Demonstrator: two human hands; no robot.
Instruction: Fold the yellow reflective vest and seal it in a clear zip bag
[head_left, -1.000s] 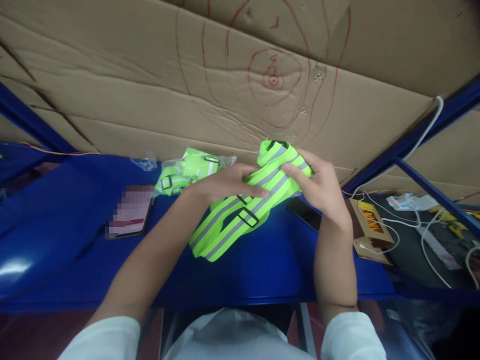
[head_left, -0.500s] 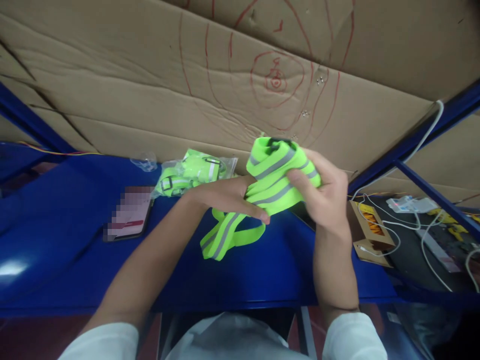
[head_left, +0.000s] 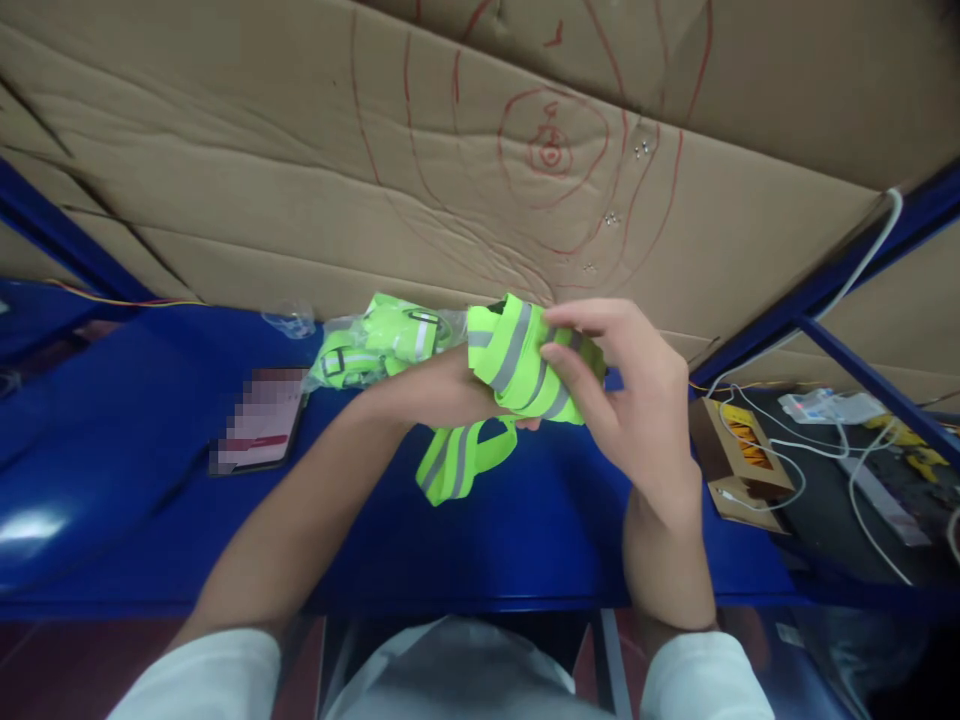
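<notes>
Straps, neon yellow-green with grey stripes (head_left: 517, 365), sat in a folded bundle between both hands, up off the blue worktop (head_left: 517, 560). Head view, the only one:

Left hand (head_left: 472, 392): came in behind and under the bundle, mostly hidden by it, one fingertip poking out below. Grip was closed around the straps; exact finger layout couldn't be made out from where I stood.

Right hand (head_left: 645, 400): narrow grip, thumb and forefinger pressed onto the near face of the bundle, pinching the strap. Other fingers hard to see.

Small dark piece (head_left: 496, 306) showed at the bundle's top edge; couldn't tell if it was a buckle. Loose loop (head_left: 454, 465) hung below the left hand, over the worktop. Couldn't tell if it touched.

Around it: clear bag (head_left: 390, 345) with more green straps and black buckles lay behind the left forearm, near the cardboard panel (head_left: 247, 200) with red hand-drawn rings. Crumpled clear plastic (head_left: 291, 320) just left of the bag. Phone (head_left: 266, 420) lay left of the left forearm, screen lit, partly pixelated. Off to the right, well apart from the bundle: opened cardboard box (head_left: 716, 455), yellow-orange contents, white cables beside it.
</notes>
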